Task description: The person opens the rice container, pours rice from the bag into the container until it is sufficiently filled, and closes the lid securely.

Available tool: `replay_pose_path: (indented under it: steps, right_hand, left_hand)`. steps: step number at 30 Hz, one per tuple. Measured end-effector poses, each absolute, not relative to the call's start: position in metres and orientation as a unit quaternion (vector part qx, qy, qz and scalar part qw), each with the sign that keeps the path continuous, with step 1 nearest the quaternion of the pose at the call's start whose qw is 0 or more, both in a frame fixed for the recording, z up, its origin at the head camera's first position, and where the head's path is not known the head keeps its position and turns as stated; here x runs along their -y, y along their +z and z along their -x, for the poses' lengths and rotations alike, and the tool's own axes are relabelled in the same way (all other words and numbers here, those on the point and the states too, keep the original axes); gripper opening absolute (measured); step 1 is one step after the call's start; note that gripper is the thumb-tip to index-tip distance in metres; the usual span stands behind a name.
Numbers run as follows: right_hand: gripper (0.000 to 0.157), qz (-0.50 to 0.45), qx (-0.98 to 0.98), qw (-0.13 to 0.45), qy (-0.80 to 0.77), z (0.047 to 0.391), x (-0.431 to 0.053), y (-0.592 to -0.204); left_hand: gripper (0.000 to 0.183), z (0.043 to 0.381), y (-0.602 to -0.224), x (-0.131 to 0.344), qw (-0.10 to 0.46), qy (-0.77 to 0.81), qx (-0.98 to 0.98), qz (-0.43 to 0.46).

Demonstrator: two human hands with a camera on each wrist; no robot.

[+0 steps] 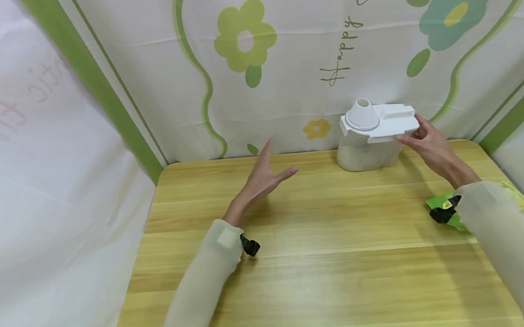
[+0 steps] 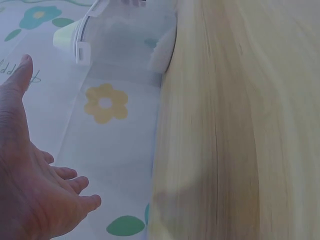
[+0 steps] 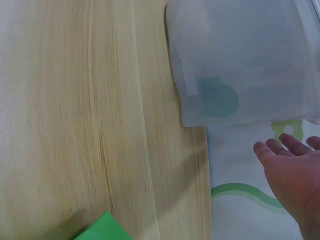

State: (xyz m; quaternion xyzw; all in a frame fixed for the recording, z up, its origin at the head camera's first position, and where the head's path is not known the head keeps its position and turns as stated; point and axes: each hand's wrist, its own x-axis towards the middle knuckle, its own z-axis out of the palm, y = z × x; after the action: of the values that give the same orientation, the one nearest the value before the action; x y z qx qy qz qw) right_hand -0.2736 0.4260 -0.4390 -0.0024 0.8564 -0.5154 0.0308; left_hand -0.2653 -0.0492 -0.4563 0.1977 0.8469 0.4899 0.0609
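Note:
A clear plastic storage container [image 1: 363, 154] stands upright at the back of the table. Its white lid [image 1: 390, 123] carries a cone-shaped cap [image 1: 362, 114] on the left. At the lid's right end is my right hand [image 1: 432, 149], thumb by the front edge and fingers by the far side. Those fingers [image 3: 287, 146] look loosely extended beside the container wall in the right wrist view. Left of the container, my left hand [image 1: 261, 178] hovers over the table with thumb and fingers spread and nothing held. The left wrist view shows its palm [image 2: 37, 195] facing the container.
A green and yellow packet [image 1: 521, 201] lies on the wooden table [image 1: 312, 265] at the right, partly covered by my right sleeve [image 1: 507, 232]. A white cloth backdrop [image 1: 145, 74] printed with flowers rises behind the table and along its sides.

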Motion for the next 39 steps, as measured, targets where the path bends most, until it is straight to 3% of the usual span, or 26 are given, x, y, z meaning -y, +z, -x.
replay_pose_path:
  steps: [11, 19, 33, 39]
  right_hand:
    - [0.061, -0.005, -0.842, 0.013, -0.539, 0.277, -0.412, -0.442]
    - [0.075, -0.008, -0.847, 0.023, -0.531, 0.279, -0.403, -0.441]
    - [0.062, 0.032, -0.805, -0.002, -0.592, 0.281, -0.379, -0.448]
    - [0.068, 0.042, -0.8, -0.003, -0.598, 0.281, -0.369, -0.449]
  left_hand:
    - [0.116, 0.275, -0.46, 0.033, 0.073, 0.502, -0.84, -0.192]
    - [0.115, 0.28, -0.458, 0.025, 0.07, 0.507, -0.837, -0.194]
    - [0.117, 0.288, -0.457, 0.007, 0.07, 0.505, -0.836, -0.204]
    - [0.117, 0.292, -0.457, 0.004, 0.068, 0.506, -0.835, -0.204]
